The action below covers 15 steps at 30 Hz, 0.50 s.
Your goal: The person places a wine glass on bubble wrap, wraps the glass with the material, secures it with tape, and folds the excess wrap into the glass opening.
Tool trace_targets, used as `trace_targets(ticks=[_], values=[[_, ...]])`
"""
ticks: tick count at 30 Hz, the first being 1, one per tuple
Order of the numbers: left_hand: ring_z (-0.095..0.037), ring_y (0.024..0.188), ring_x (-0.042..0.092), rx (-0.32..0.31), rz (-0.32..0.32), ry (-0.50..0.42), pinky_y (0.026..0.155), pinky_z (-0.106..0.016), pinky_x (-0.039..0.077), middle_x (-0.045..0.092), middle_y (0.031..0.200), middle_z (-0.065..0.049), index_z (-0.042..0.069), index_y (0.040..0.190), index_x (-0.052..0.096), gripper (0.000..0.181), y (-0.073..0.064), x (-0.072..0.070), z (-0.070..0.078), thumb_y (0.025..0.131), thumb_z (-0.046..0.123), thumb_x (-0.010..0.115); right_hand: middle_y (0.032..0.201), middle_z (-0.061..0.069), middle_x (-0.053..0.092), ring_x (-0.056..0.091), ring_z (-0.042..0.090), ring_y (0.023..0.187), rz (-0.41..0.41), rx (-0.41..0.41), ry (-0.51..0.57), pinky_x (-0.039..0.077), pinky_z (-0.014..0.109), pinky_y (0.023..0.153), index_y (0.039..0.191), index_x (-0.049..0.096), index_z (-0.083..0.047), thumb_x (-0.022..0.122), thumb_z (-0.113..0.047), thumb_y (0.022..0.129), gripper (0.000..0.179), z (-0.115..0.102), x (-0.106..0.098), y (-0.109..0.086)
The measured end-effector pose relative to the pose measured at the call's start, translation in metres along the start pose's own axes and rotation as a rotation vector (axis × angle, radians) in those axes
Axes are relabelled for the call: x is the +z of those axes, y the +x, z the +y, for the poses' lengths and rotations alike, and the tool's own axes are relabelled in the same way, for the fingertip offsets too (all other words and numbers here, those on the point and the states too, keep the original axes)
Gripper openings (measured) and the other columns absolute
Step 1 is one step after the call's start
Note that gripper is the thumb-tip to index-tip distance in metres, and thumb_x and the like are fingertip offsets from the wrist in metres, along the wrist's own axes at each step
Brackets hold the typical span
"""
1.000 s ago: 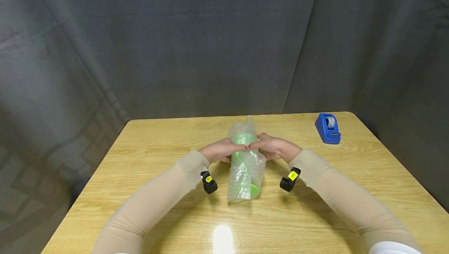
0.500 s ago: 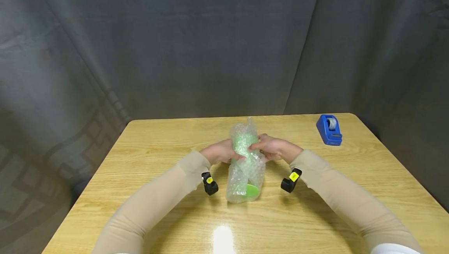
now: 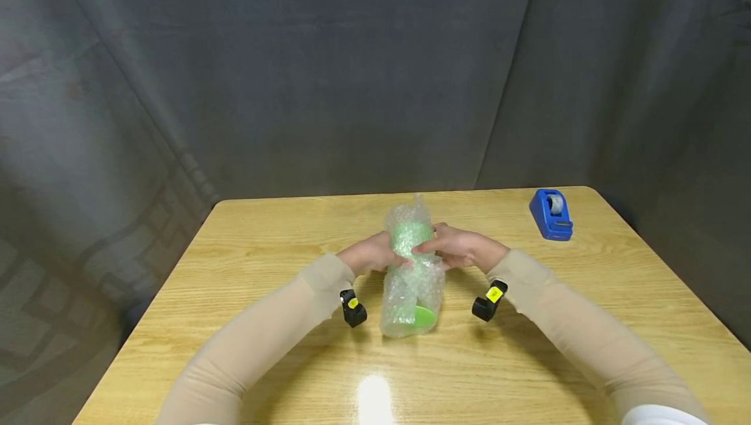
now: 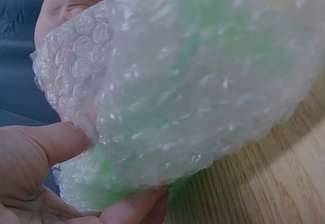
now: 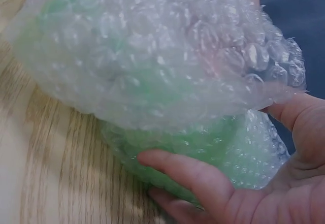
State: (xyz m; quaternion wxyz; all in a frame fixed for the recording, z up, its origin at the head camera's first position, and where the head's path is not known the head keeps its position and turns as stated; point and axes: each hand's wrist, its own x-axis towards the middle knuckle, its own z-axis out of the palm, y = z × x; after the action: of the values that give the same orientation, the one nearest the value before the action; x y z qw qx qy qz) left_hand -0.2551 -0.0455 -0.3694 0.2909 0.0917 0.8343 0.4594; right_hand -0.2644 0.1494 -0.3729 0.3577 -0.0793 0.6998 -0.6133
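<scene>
A bundle of clear bubble wrap (image 3: 405, 291) lies lengthwise on the table in the head view, with a green object inside. Its green round end (image 3: 425, 316) shows at the near end; the exact kind is hidden by the wrap. My left hand (image 3: 372, 253) grips the bundle from the left, thumb on top. From the right, my right hand (image 3: 460, 246) holds it with the thumb laid over the wrap. In the right wrist view, fingers (image 5: 188, 176) lie along the green wrapped side. A loose flap of bubble wrap (image 4: 203, 92) fills much of the left wrist view.
A blue tape dispenser (image 3: 551, 215) with a roll of clear tape stands at the back right of the wooden table (image 3: 281, 236). Dark grey curtain (image 3: 352, 86) hangs behind the table and along both sides.
My left thumb has come down the bundle, away from the right thumb. More of the green round end shows at the near end. The right hand has barely moved.
</scene>
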Motion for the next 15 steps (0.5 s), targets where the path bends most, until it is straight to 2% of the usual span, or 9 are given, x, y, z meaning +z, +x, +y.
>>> trace_targets(ticks=[4, 9, 15], values=[[-0.031, 0.121, 0.054, 0.023, -0.026, -0.049, 0.1, -0.046, 0.048, 0.052, 0.134, -0.016, -0.003, 0.137, 0.04, 0.057, 0.0014, 0.0005, 0.0001, 0.087, -0.001, 0.068, 0.133, 0.023, 0.042, 0.062, 0.027, 0.1, 0.028, 0.013, -0.013, 0.056, 0.045, 0.088, 0.146, 0.016, 0.001, 0.058, -0.008, 0.095, 0.067, 0.001, 0.003, 0.002], [-0.031, 0.121, 0.054, 0.038, -0.059, -0.063, 0.1, -0.047, 0.048, 0.053, 0.133, -0.015, -0.002, 0.136, 0.042, 0.055, 0.0012, -0.0017, 0.0005, 0.087, -0.002, 0.067, 0.136, 0.027, 0.036, 0.063, 0.028, 0.098, 0.06, 0.035, -0.014, 0.056, 0.044, 0.087, 0.146, 0.013, 0.001, 0.061, -0.007, 0.093, 0.072, 0.0009, 0.0046, 0.0041], [-0.028, 0.12, 0.056, 0.041, -0.17, -0.126, 0.103, -0.046, 0.046, 0.056, 0.13, -0.014, -0.002, 0.135, 0.044, 0.052, -0.0007, -0.0059, 0.003, 0.089, 0.003, 0.067, 0.14, 0.027, 0.024, 0.061, 0.03, 0.1, 0.077, 0.043, -0.01, 0.056, 0.043, 0.086, 0.146, 0.006, 0.001, 0.061, -0.007, 0.092, 0.078, 0.0018, 0.0048, 0.0039]])
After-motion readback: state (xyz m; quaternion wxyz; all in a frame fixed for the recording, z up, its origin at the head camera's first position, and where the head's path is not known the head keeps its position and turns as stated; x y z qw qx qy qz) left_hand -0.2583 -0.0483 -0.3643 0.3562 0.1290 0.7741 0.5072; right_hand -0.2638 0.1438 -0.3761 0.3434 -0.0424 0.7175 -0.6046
